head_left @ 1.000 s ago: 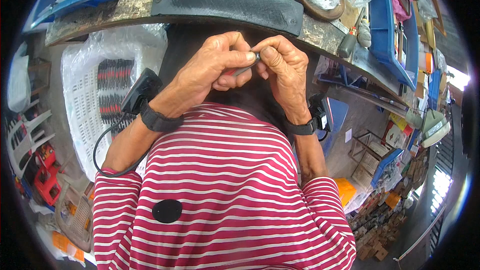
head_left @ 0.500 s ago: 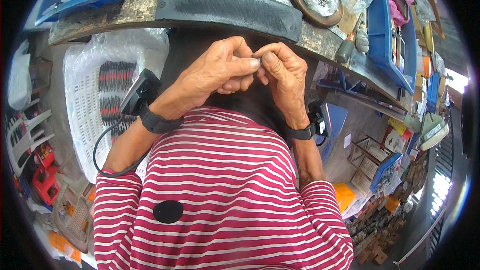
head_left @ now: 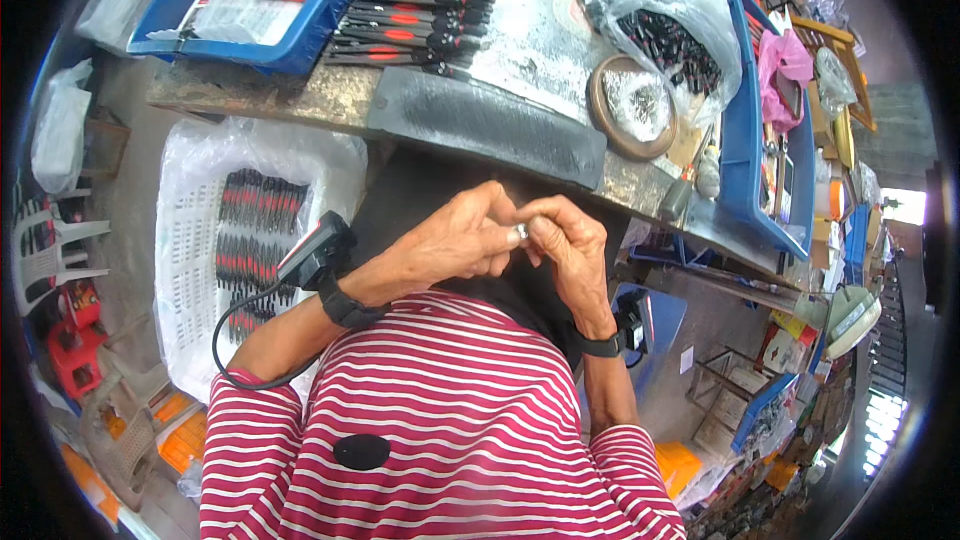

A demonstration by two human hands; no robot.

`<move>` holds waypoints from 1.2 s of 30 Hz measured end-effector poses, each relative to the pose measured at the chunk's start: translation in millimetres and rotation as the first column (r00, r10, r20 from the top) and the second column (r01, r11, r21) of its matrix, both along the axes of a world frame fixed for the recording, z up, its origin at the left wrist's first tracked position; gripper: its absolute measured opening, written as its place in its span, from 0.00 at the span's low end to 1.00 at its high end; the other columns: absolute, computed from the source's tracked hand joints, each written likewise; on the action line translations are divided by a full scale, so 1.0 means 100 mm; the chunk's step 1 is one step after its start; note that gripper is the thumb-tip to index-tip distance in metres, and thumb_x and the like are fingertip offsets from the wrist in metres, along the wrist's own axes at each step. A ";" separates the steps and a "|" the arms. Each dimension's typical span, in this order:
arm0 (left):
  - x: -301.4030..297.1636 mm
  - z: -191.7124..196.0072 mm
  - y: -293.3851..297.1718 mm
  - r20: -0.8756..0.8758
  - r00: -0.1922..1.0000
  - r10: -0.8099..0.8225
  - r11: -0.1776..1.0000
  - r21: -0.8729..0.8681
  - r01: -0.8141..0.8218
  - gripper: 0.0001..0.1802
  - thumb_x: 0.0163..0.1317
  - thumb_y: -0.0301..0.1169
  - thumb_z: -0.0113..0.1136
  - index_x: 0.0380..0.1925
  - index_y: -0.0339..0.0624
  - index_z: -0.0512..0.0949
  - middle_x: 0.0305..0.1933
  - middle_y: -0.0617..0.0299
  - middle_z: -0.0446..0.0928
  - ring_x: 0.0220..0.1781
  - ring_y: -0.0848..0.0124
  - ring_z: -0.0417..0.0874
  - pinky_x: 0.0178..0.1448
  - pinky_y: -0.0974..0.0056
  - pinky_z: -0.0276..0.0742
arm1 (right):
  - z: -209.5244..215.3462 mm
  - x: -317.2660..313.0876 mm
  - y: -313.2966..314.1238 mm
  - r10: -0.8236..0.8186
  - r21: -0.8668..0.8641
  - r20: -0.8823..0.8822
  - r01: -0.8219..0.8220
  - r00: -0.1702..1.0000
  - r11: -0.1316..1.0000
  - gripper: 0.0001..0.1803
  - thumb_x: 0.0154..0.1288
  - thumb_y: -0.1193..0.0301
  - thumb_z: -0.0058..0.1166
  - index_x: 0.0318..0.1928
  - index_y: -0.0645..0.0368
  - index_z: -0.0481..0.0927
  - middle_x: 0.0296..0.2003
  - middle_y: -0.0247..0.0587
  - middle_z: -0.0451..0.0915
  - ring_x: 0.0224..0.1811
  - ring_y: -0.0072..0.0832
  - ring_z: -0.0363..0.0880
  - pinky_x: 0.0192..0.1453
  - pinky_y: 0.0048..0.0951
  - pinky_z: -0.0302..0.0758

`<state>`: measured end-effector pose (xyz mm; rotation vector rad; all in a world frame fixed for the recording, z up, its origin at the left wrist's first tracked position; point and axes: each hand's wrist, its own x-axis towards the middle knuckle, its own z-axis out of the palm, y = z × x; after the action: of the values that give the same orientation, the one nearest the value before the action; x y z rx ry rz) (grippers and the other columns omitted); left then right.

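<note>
My left hand point(head_left: 452, 242) and my right hand point(head_left: 569, 240) meet fingertip to fingertip in front of my chest, just below the bench edge. Between their pinched thumbs and forefingers shows a small silvery piece point(head_left: 522, 231), too small to name. Both hands are closed, and the curled fingers hide most of what lies between them. Closest to the hands is a dark grey padded block point(head_left: 485, 125) along the front edge of the bench.
On the bench point(head_left: 265, 95) lie rows of black-and-red pen-like tools point(head_left: 405, 20), a blue tray point(head_left: 285, 55), a round dish point(head_left: 600, 105) of small metal parts and a bag point(head_left: 715, 20) of black pieces. A white basket point(head_left: 185, 250) holding more tools stands at left; a blue bin point(head_left: 740, 180), right.
The view has tipped upward, so more of the bench top shows and my hands sit lower in the picture. The fingertips stay pinched together around the small silvery piece.
</note>
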<state>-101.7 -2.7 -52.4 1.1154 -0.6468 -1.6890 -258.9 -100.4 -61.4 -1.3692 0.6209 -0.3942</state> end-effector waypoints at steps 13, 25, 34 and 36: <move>0.24 0.24 0.06 0.056 0.995 -0.085 0.989 -0.120 0.091 0.20 0.63 0.28 0.44 0.55 0.36 0.58 0.25 0.61 0.72 0.22 0.81 0.64 0.25 0.75 0.60 | 0.53 0.18 -0.08 0.154 -0.895 -0.220 -0.262 0.963 0.361 0.18 0.42 0.76 0.64 0.38 0.56 0.80 0.37 0.39 0.74 0.41 0.36 0.72 0.46 0.35 0.67; 0.59 0.52 0.03 0.465 0.880 0.095 0.962 -0.269 0.039 0.23 0.60 0.21 0.44 0.57 0.36 0.63 0.30 0.61 0.75 0.30 0.77 0.75 0.36 0.71 0.73 | 0.72 0.58 -0.19 0.260 -0.967 -0.148 -0.195 0.954 0.166 0.17 0.38 0.83 0.61 0.35 0.63 0.76 0.34 0.45 0.74 0.30 0.40 0.73 0.31 0.35 0.70; 1.16 0.63 0.19 0.210 0.653 0.728 0.631 -0.579 -0.517 0.18 0.61 0.27 0.54 0.50 0.31 0.70 0.42 0.54 0.78 0.43 0.71 0.78 0.53 0.68 0.72 | 0.95 0.85 -0.61 0.114 -0.974 -0.075 -0.097 0.991 0.206 0.12 0.43 0.83 0.58 0.32 0.63 0.74 0.29 0.45 0.71 0.31 0.41 0.73 0.34 0.36 0.69; 1.28 0.66 0.24 0.229 0.622 0.748 0.619 -0.578 -0.532 0.18 0.61 0.27 0.53 0.50 0.31 0.70 0.41 0.55 0.78 0.42 0.72 0.78 0.52 0.69 0.72 | 0.99 0.92 -0.72 0.056 -0.961 -0.043 -0.057 0.998 0.271 0.11 0.45 0.83 0.59 0.31 0.64 0.74 0.27 0.45 0.71 0.29 0.40 0.73 0.33 0.34 0.69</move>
<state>26.1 21.7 13.6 1.1974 -0.7449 -0.5658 -166.8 -172.7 38.0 -2.6028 0.2642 -0.7963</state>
